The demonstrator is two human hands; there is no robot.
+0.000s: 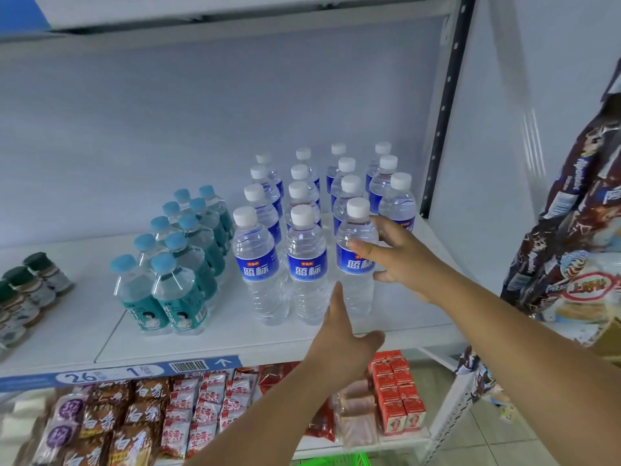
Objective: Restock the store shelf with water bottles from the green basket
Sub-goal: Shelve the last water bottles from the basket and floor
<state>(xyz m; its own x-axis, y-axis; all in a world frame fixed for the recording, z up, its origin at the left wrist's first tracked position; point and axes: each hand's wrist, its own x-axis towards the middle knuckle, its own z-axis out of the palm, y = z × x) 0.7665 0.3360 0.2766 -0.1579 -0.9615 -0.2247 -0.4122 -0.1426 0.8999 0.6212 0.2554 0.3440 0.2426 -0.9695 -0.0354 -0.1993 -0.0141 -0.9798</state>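
Several clear water bottles with white caps and blue labels stand in four rows on the white shelf [396, 317]. My right hand [396, 253] is at the right side of the front bottle of the third row [356, 260], fingers spread around its label. My left hand [342, 334] reaches up with straight fingers, its fingertips touching the lower left of the same bottle. A sliver of the green basket [339, 460] shows at the bottom edge.
Teal-labelled bottles with blue caps [168, 284] stand left of the water bottles, small dark-capped bottles [27, 287] farther left. Snack packets [134, 415] and red boxes [400, 395] fill the shelf below. Hanging snack bags [571, 230] are at the right, beside the shelf's black upright [443, 105].
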